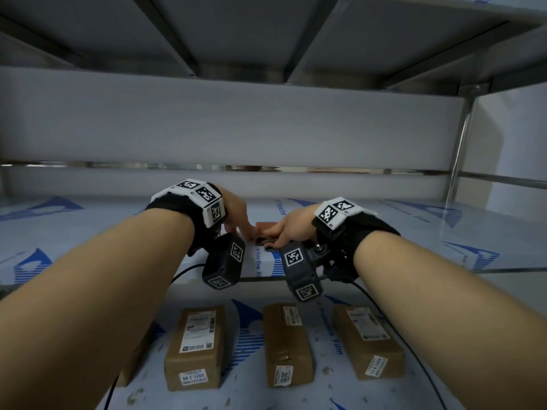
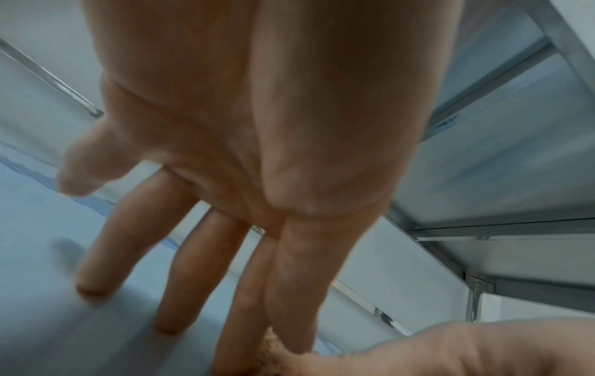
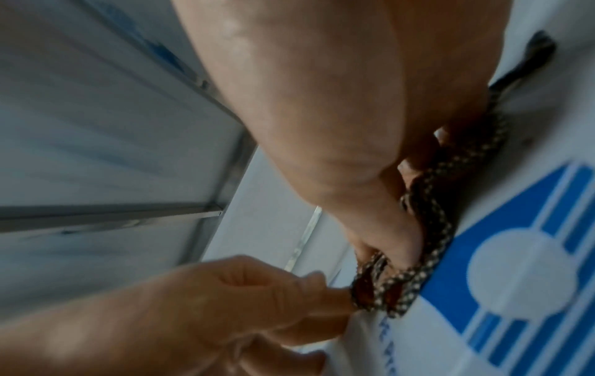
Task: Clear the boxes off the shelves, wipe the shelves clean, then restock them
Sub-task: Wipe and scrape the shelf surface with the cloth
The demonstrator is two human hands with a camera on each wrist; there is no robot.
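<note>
Fingers of the right hand (image 3: 370,178) and left hand (image 2: 244,142) pinch a dark speckled cloth (image 3: 415,257) flat at twelve o'clock on the film-covered steel shelf (image 1: 384,232), probably for wiping.

Bare forearms, no sleeves. Each wrist: black strap (image 1: 177,208) topped by a white block of black-and-white fiducial tags (image 1: 197,193); under it a dark camera pod (image 1: 226,263), also tagged. Thin black cable (image 1: 414,350) trails from right pod.

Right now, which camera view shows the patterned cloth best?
The right wrist view: the cloth shows its checked weave under the right hand. The head view shows only a small part; in the left wrist view it is not recognisable.
</note>
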